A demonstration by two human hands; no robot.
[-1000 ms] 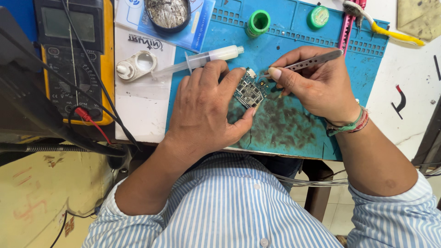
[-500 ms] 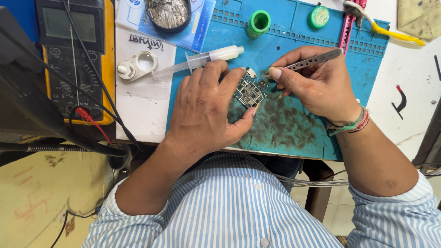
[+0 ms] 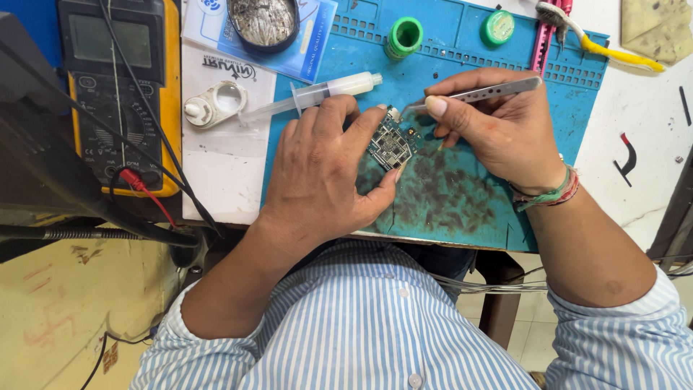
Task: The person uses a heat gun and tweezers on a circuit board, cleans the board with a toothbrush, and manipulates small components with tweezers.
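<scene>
A small dark circuit board (image 3: 390, 146) lies on a stained blue work mat (image 3: 462, 195). My left hand (image 3: 321, 173) presses down on it, with fingers and thumb gripping its edges. My right hand (image 3: 498, 130) holds metal tweezers (image 3: 480, 92), their tips pointing at the board's upper right corner. A syringe (image 3: 317, 95) with white paste lies just beyond my left fingers.
A yellow multimeter (image 3: 119, 87) with red and black leads sits at the left. A white sheet carries a small white container (image 3: 213, 102). Farther back stand a round tin (image 3: 261, 22), a green spool (image 3: 404, 35), a green cap (image 3: 498, 26) and a yellow-handled brush (image 3: 606, 45).
Both hands stay on the board; the tweezers' tips have shifted only slightly at the board's corner.
</scene>
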